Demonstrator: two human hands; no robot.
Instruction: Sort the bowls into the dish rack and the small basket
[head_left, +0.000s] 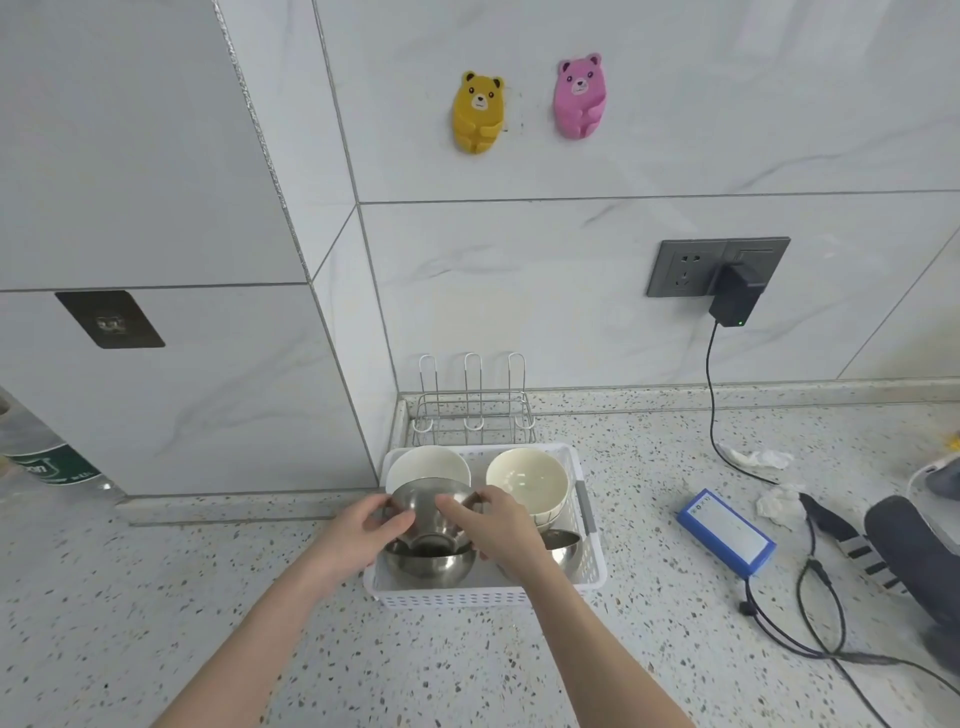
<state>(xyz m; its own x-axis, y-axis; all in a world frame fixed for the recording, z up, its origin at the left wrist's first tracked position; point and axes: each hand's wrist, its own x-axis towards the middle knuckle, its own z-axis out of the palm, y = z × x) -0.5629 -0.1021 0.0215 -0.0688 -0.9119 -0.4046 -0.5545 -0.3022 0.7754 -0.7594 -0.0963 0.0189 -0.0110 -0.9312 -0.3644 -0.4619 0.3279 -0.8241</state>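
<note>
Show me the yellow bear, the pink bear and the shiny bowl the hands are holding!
yellow bear (478, 111): head view, on its belly, up on the wall.
pink bear (579, 96): head view, on its chest, right of the yellow one.
shiny bowl (428, 501): head view, on its tilted metal side, between both hands.

Home kitchen, probably: tiled wall (571, 234), speckled counter (156, 597).

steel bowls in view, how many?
3. One tilted, held by both the left hand and right hand: steel bowl. One beneath it in the white basket. One front right. More may be hidden.
</note>
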